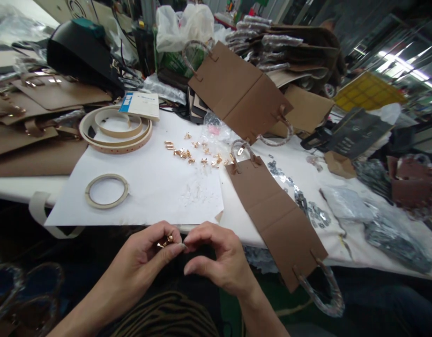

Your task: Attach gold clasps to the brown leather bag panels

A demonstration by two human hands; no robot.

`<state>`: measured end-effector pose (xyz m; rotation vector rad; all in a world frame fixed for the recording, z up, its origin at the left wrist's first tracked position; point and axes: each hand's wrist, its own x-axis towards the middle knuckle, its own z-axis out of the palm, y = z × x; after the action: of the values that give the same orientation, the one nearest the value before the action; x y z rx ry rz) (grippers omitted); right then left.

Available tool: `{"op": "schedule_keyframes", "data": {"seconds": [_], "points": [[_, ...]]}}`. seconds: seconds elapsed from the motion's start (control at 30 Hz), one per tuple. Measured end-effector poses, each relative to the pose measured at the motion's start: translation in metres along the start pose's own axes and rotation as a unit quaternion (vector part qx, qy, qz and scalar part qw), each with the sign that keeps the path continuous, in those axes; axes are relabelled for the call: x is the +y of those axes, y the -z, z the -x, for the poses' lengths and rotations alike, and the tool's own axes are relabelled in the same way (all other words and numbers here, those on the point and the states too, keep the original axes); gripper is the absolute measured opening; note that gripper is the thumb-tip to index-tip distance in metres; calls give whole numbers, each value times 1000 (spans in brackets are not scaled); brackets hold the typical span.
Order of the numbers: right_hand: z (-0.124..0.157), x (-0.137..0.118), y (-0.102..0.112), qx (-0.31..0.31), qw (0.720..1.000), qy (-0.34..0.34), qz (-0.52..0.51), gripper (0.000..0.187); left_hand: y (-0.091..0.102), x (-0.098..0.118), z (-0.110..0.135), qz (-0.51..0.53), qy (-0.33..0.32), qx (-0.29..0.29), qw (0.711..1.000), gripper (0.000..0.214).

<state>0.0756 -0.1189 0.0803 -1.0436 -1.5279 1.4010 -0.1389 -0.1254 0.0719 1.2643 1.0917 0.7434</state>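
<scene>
My left hand [149,255] is curled at the table's near edge, pinching a small gold metal fitting [166,241] between thumb and fingers. My right hand [218,257] meets it fingertip to fingertip, its thumb and forefinger pinched together at the same spot; what it holds is hidden. Several more gold fittings [193,153] lie scattered on the white paper sheet [149,187] beyond my hands. A flat brown leather bag panel [275,217] with wrapped handles lies to the right, overhanging the table edge.
A tape ring [107,190] lies on the paper, coiled beige strapping [115,128] and a white box [140,104] behind it. Another brown panel [239,91] rests farther back. Leather pieces stack at the left [33,117], plastic-wrapped parts [377,220] at the right, and a black machine [82,51] stands at the back.
</scene>
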Motion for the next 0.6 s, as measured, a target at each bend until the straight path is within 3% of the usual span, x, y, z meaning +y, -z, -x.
{"op": "schedule_keyframes", "data": {"seconds": [0.13, 0.33, 0.6], "points": [[6, 3, -8, 58, 998, -17, 29, 3, -4, -1, -2, -20, -19, 16, 999, 28], [8, 9, -9, 113, 985, -87, -100, 10, -7, -10, -4, -124, -73, 75, 987, 29], [8, 28, -38, 157, 942, -157, -251, 19, -8, -14, -8, -198, -121, 82, 969, 30]]}}
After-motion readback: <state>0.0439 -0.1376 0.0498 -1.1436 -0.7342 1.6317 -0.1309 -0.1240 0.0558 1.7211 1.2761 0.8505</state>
